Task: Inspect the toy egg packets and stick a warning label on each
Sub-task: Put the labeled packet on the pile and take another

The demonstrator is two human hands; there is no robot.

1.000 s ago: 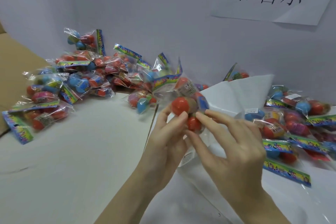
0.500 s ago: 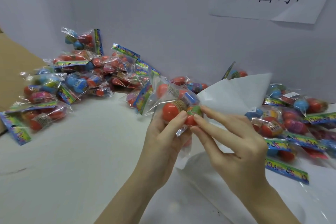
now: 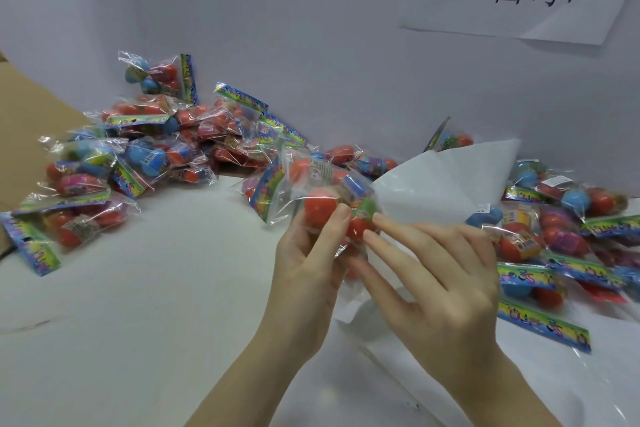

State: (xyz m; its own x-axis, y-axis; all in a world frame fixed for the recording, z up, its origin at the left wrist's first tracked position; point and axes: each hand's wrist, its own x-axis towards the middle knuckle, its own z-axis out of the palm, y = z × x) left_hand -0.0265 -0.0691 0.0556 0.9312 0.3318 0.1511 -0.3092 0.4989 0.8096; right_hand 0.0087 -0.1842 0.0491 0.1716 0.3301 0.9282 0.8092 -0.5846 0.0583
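Packet (image 3: pixel 311 191) of toy eggs sits up off the table (image 3: pixel 156 288), held over its middle between my two hands. My left hand (image 3: pixel 304 263) grips it from below, fingers curled round the bottom, thumb pressed on a red egg (image 3: pixel 320 206). My right hand (image 3: pixel 440 288) has its fingers nearly straight, only the tips touching the green-and-red egg (image 3: pixel 362 218); it holds nothing itself. I cannot see a label on those fingertips.

I judge the packet light, with hard round eggs sliding loose inside crinkly, slippery film. Best hold is on an egg through the film, as the left hand does, or on the stiffer printed header (image 3: pixel 265 189) at its left end; pinching bare film would let the eggs roll. A label will want a flat stretch of film pulled taut over an egg.

Each clear bag holds several eggs: red, blue, pink. One pile (image 3: pixel 138 156) lies at the table's far left, against the wall; another pile (image 3: pixel 561 239) lies along the right edge. White sheets (image 3: pixel 446 180) stand between the held packet and the right pile.
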